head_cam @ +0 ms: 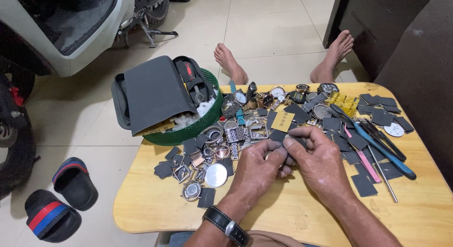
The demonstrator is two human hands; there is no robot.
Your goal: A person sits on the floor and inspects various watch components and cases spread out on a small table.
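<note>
Nearest, a black-strapped wristwatch (226, 224) on the left forearm, worn clear of the work; just beyond, left hand (258, 170) and right hand (319, 160) brought together over the wooden table (155, 214), fingertips meeting and pinched on a small dark piece (283, 144), held close between both sets of fingers, probably so that a thing this small can be steadied from two sides; too hidden by the fingers to tell its kind, perhaps a watch part or a grey square like those around it. Left of the hands, a scatter of loose parts within easy reach: a round silver case back (216, 175), a round watch case (191, 190), dark grey squares (163, 170), metal bracelet pieces (234, 134). Right of the hands, blue-handled pliers (384, 151), a pink-handled tool (362, 156) and a thin metal rod (383, 176), laid side by side with handles toward the near edge, handy for the right hand. Farther back, a small yellow card (282, 120) among more grey squares, then a row of whole watches (264, 98) along the far edge, kept apart from the loose bits; at the far left corner a green basket (198, 126) with a dark grey zip case (151, 93) lying open in it, tool handles and white cotton showing. Beyond the table, two bare feet (283, 58) on the tiled floor (264, 25); off to the left, a pair of black sandals (59, 200) with red and blue stripes.
</note>
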